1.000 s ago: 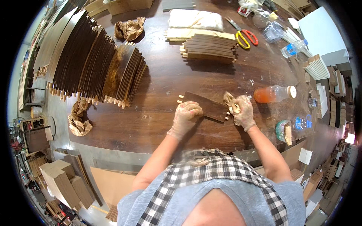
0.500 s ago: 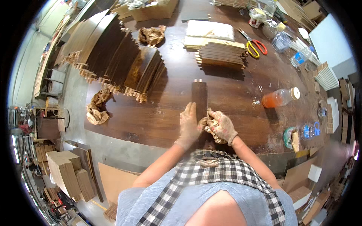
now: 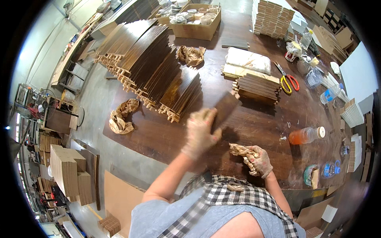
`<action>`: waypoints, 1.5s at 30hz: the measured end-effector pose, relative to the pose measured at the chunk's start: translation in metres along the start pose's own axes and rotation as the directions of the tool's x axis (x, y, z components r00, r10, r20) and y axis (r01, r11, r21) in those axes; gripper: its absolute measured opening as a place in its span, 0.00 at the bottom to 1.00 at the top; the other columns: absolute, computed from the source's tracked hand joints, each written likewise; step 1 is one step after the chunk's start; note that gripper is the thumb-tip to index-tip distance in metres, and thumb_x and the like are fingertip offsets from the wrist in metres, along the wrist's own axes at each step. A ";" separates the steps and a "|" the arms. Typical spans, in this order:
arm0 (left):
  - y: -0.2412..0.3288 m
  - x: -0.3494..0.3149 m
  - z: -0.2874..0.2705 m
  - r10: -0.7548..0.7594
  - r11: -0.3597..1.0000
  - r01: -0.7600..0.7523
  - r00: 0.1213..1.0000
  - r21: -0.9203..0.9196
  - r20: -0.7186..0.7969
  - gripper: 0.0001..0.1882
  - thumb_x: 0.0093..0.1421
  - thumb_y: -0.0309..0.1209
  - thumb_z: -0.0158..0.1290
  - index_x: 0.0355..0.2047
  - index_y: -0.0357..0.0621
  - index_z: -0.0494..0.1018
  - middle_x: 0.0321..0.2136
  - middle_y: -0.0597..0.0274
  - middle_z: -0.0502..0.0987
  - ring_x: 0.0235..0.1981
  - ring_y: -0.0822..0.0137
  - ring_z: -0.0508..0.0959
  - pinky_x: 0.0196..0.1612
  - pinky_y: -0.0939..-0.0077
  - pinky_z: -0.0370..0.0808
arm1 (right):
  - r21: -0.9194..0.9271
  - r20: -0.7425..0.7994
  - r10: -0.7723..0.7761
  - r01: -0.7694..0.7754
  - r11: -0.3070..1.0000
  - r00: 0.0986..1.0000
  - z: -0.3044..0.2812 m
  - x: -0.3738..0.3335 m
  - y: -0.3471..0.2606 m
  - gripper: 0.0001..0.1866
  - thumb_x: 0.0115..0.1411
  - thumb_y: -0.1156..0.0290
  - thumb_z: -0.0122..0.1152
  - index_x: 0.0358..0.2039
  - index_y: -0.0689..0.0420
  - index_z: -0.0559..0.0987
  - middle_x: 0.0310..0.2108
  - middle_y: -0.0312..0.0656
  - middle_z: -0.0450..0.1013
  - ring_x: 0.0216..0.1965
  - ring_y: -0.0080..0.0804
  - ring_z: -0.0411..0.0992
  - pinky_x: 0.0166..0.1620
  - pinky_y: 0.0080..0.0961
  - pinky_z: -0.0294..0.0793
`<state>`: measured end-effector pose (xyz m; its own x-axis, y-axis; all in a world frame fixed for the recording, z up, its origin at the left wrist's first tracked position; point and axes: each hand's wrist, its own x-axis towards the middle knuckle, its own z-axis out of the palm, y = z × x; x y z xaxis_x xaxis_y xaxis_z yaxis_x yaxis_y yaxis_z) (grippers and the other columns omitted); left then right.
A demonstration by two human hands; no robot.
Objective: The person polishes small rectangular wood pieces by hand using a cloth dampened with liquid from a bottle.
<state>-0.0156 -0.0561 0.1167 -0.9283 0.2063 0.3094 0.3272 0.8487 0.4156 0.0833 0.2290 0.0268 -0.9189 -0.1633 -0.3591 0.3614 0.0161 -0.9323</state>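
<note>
My left hand [image 3: 199, 133], in a thin stained glove, grips a dark brown wooden slat [image 3: 227, 110] by its near end. The slat is tilted up to the right, with pale dowel pegs at its far end. Close to the table's front edge, my gloved right hand [image 3: 260, 162] is closed round a crumpled brown rag [image 3: 240, 150]. Left of the slat lie long rows of similar pegged dark slats [image 3: 145, 59], with a smaller stack [image 3: 180, 90] nearest my left hand. Beyond the slat, another pile of dark slats [image 3: 257, 88] rests before a white wrapped bundle [image 3: 248, 60].
Red-and-yellow scissors [image 3: 289, 81] lie right of the white bundle. A bottle of orange liquid [image 3: 305, 135] and several clear bottles line the right side. Crumpled brown wads [image 3: 122, 117] sit on the left. A cardboard box of tubs [image 3: 194, 31] stands at the back.
My left hand has lifted the slat off the table and swung it left, tilting it. My right hand has drawn away to the right with the rag. The view has shifted.
</note>
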 end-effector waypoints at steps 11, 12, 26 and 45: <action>-0.059 0.063 -0.032 0.140 0.984 -0.114 0.970 0.136 -0.198 0.33 0.55 0.32 0.64 0.62 0.45 0.71 0.64 0.49 0.67 0.65 0.45 0.66 0.65 0.51 0.65 | 0.093 -0.272 -0.042 0.069 0.993 0.961 -0.047 0.036 -0.030 0.17 0.60 0.69 0.69 0.47 0.63 0.78 0.38 0.38 0.79 0.36 0.21 0.77 0.40 0.21 0.78; -0.052 0.066 -0.013 0.132 0.987 -0.147 0.975 -0.069 -0.180 0.34 0.56 0.30 0.64 0.64 0.42 0.69 0.64 0.46 0.66 0.65 0.45 0.65 0.66 0.53 0.66 | 0.078 -0.363 -0.059 0.093 0.993 0.930 -0.060 0.052 -0.023 0.19 0.60 0.67 0.69 0.48 0.64 0.77 0.40 0.39 0.79 0.36 0.23 0.78 0.40 0.22 0.79; -0.008 0.068 0.137 -0.253 0.678 0.425 0.901 -0.599 0.353 0.33 0.64 0.25 0.59 0.68 0.41 0.63 0.65 0.52 0.66 0.59 0.61 0.72 0.61 0.67 0.72 | 0.226 -0.430 -0.105 0.220 0.949 0.897 -0.059 0.086 -0.039 0.26 0.65 0.74 0.64 0.61 0.65 0.68 0.47 0.50 0.78 0.43 0.29 0.79 0.44 0.23 0.82; -0.006 -0.033 0.128 0.163 0.856 -0.064 0.975 -0.514 0.150 0.61 0.45 0.29 0.73 0.73 0.35 0.48 0.50 0.48 0.78 0.50 0.50 0.77 0.52 0.58 0.76 | -0.941 -0.049 -0.741 0.218 0.259 0.670 0.025 0.095 -0.017 0.08 0.54 0.63 0.59 0.33 0.49 0.80 0.35 0.42 0.73 0.40 0.39 0.68 0.44 0.40 0.67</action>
<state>-0.0094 -0.0060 -0.0055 -0.8786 0.4121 0.2414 0.4300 0.4626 0.7753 -0.0066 0.1884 0.0100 -0.8909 -0.0731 0.4484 -0.2554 0.8968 -0.3613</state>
